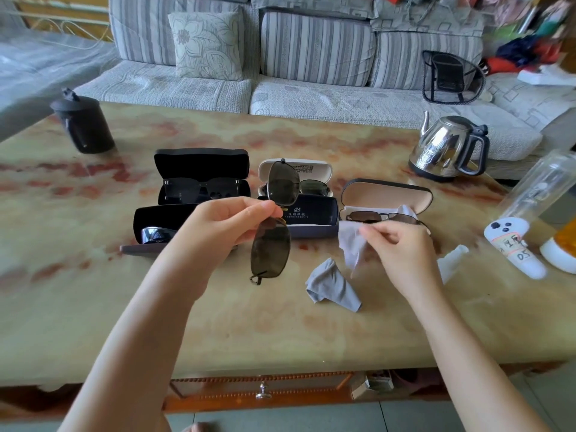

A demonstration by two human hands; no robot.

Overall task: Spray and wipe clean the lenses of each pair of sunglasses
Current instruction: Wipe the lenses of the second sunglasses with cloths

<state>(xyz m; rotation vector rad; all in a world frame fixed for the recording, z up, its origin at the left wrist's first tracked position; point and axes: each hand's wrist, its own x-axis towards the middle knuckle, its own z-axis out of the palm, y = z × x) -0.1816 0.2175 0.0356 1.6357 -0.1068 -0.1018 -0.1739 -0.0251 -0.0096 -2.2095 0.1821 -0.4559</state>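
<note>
My left hand (229, 224) pinches a pair of dark-lensed sunglasses (276, 219) by the bridge, held upright above the table with one lens over the other. My right hand (397, 247) pinches a pale grey wiping cloth (352, 241) just right of them, apart from the lenses. A second grey cloth (332, 285) lies crumpled on the table. Brown-lensed glasses (383, 217) sit in an open beige-lined case (386, 194). Black sunglasses (201, 188) lie in an open black case. A white spray bottle (514, 247) lies at the right.
Another open black case (156, 226) holds a mirrored pair; a white case (296, 171) and a navy case (311, 216) stand mid-table. A steel kettle (448, 149), a black jar (82, 123), a clear bottle (539, 185) and an orange-topped container (561, 244) ring the marble table (218, 322).
</note>
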